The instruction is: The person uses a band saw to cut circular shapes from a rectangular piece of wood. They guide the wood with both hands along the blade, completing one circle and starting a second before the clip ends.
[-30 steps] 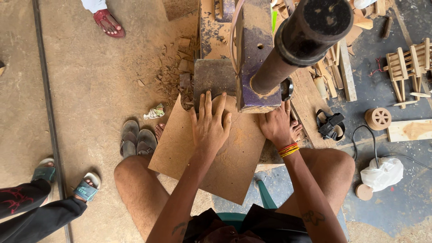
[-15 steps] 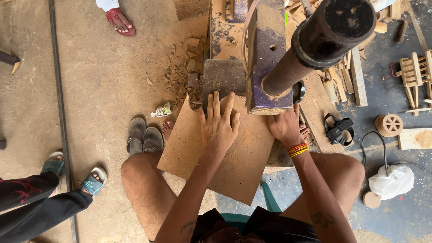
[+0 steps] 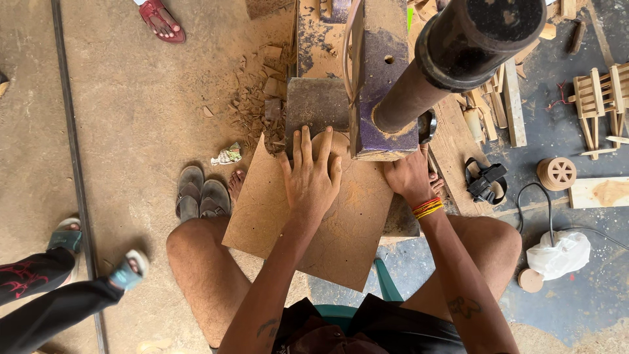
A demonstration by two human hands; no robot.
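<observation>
Board (image 3: 341,242) flat under left hand (image 3: 311,180), grip released, fingers spread; right hand (image 3: 407,177) at its edge, grip apparently clenched.

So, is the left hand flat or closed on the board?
Flat: the left hand lies palm-down, fingers spread, on the thin brown board.

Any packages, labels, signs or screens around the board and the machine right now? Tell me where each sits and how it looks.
Crumpled wrapper: on the sandy floor left of the flat brown board, beside the grey sandals; small, whitish with green and red patches.
White plastic bag: on the dark floor at right, past the right knee; bunched, plain.
No labels, signs or screens show.
</observation>
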